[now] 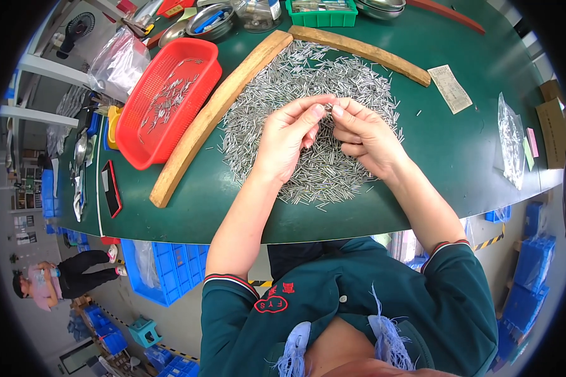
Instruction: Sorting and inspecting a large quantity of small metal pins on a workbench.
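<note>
Both hands pinch a few thin metal pins [327, 108] between them, left hand [289, 135] and right hand [365, 133] closed on them, just above the big pin pile [314, 81] on the green table [459, 151]. The pins are tiny and smooth, so one could slip out and get lost in the pile.

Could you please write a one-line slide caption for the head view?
Both hands pinch small metal pins above a heap of pins on a green table.
</note>
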A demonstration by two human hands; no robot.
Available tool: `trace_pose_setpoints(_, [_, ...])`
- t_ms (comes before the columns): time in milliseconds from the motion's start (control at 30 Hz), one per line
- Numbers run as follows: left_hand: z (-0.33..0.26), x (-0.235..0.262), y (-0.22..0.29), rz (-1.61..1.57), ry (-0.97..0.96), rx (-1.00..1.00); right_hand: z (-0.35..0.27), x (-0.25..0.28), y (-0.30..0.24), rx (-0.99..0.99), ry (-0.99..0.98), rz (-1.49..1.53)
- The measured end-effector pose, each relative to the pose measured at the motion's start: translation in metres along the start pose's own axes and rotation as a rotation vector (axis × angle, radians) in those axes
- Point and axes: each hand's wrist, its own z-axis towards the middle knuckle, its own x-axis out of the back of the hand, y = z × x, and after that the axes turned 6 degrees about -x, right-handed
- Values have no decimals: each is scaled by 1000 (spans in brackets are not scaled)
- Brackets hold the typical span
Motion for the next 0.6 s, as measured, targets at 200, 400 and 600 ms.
trace_pose_setpoints(200, [0, 5, -6, -306, -38, 81, 0, 2, 0, -55, -81, 67])
trace_pose_setpoints(400, [-2, 1, -4, 159, 17, -144, 2, 5, -3, -180, -166, 190])
trace_pose_setpoints(600, [-2, 2, -8, 439, 1, -391, 2, 10, -1, -266, -232, 351])
